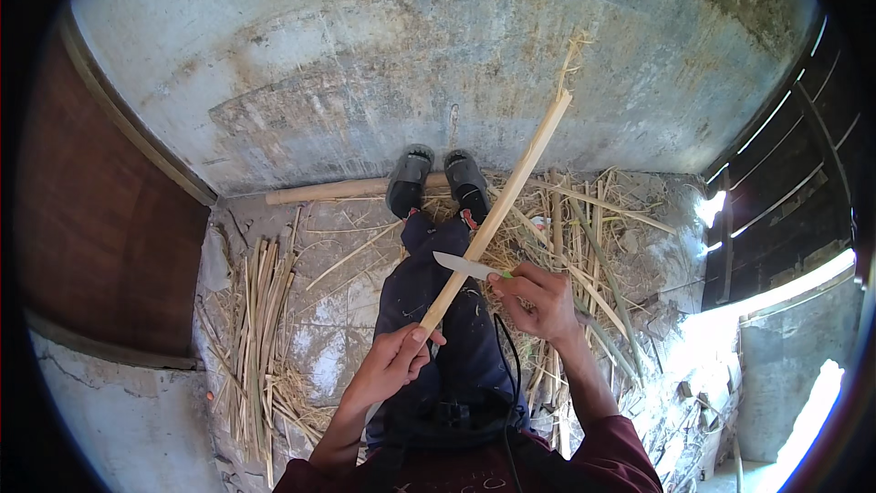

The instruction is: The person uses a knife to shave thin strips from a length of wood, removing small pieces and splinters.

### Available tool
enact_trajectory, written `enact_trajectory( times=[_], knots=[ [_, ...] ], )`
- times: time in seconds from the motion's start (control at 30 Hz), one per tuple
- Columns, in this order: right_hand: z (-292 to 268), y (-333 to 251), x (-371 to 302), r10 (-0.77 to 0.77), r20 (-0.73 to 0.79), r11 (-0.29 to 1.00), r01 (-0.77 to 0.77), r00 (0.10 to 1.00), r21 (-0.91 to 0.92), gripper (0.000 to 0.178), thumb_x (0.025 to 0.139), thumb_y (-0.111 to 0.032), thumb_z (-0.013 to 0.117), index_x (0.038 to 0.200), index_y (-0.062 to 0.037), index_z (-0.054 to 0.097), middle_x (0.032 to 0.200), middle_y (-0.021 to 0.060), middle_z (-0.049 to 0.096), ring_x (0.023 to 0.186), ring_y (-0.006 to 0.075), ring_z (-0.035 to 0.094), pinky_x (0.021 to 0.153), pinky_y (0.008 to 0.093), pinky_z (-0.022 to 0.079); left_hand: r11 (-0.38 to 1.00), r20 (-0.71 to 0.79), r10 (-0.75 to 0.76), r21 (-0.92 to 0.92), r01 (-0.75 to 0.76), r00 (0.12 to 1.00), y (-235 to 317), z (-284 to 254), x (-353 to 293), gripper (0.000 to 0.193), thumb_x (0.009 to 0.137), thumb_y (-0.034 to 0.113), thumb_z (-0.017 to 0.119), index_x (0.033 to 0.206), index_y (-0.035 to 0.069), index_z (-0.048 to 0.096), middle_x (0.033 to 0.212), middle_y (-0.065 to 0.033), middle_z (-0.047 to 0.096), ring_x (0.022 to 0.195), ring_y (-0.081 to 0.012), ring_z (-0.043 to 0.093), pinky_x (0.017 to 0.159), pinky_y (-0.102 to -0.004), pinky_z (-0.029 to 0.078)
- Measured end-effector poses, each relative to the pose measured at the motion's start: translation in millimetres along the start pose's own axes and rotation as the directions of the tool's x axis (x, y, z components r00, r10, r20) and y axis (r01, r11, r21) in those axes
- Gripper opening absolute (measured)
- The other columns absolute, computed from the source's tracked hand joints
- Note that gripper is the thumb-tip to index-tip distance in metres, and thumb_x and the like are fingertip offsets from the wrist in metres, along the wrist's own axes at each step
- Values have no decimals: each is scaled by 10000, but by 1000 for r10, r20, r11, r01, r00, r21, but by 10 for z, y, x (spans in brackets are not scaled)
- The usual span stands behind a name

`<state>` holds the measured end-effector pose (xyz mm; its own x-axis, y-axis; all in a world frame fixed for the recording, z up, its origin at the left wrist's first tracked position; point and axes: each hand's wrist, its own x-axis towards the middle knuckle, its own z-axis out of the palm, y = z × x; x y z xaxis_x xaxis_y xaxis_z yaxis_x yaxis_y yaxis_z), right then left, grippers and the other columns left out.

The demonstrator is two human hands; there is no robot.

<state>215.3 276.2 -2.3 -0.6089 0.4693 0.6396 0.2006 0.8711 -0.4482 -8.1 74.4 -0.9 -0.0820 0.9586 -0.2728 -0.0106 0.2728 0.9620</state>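
Note:
A long pale strip of split wood or bamboo (511,192) slants up and away to the right over my legs, with frayed fibres at its far end. My left hand (400,358) is closed round its near end. In my right hand (538,299) is a knife (467,265) with a green handle, mostly hidden by the fingers. Its pale blade points left and lies across the strip about a third of the way up. Whether the edge bites into the wood cannot be made out.
Bundled thin strips (260,310) lie on the floor at left. Shavings and sticks (593,219) litter the right side. A round pole (333,190) runs along the wall (365,64) behind my shoes (413,173). A black cable (511,356) hangs beside my right arm.

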Motion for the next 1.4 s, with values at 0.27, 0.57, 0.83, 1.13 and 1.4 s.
enact_trajectory(
  times=[0.27,0.57,0.83,1.13,1.4],
  knots=[
    [-46,44,5,-1,-21,999,0,1000,-41,252,840,-82,834,1068,-190,842,784,-9,645,542,172,623,470,350,478,1000,1,-6,17,6,1000,19,-17,-35,473,1231,379,387,1230,26,702,669,36,453,559,-58,437,528,-257,389],
    [-82,335,-43,-12,-168,989,-13,986,-150,119,888,-69,811,998,-113,813,784,32,680,547,184,625,493,335,474,996,-8,0,91,0,1000,-51,-89,-121,464,1229,365,397,1207,15,700,681,32,459,572,-64,456,538,-262,405],
    [-393,468,-143,387,-210,922,-384,898,57,136,951,-29,743,1083,-50,768,912,74,771,701,186,671,613,359,496,994,-125,-107,-32,104,986,-182,-162,-270,467,1223,379,402,1187,-6,664,720,39,449,571,-38,388,500,-235,333],
    [146,-269,-7,-18,119,992,3,993,124,339,880,-68,810,1211,-142,801,814,33,657,638,225,696,530,369,540,999,-57,37,40,-35,998,-14,4,-103,425,1219,340,438,1225,0,694,698,45,456,561,-38,408,501,-234,337],
    [170,-260,0,-45,84,981,29,995,189,323,872,-70,822,1186,-145,810,802,7,649,569,197,651,481,363,504,991,-83,89,105,-80,993,61,87,-115,359,1202,255,506,1334,10,734,664,43,459,602,-45,433,552,-260,359]
  ],
)
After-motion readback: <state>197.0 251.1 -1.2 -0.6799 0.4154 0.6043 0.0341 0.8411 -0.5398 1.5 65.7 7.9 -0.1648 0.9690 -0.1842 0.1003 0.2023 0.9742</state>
